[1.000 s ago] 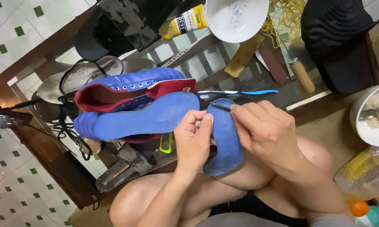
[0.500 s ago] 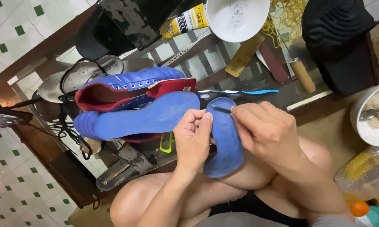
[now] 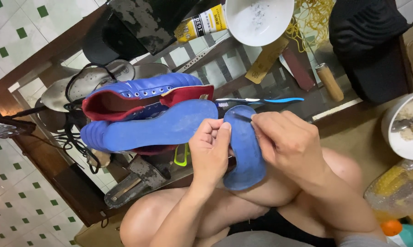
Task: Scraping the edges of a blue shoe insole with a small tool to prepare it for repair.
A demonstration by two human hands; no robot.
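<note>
A blue shoe with a red lining (image 3: 142, 98) lies on its side above my knees. Its blue insole (image 3: 170, 126) is bent, the heel part (image 3: 244, 151) folded down between my hands. My left hand (image 3: 211, 151) pinches the insole at the fold, fingers closed on its edge. My right hand (image 3: 288, 142) grips the heel part from the right and holds a thin dark tool against its top edge. A blue-handled brush (image 3: 261, 100) lies just behind the insole.
A white bowl (image 3: 259, 18), a yellow glue tube (image 3: 199, 25), a wooden-handled tool (image 3: 329, 81) and a black cap (image 3: 366, 27) lie on the slatted rack. Loose insoles (image 3: 78, 87) and laces are at the left. A white bucket (image 3: 405, 126) stands at the right.
Nothing much has moved; my hands stay on the insole, with the right hand's fingers shifting slightly at its top edge.
</note>
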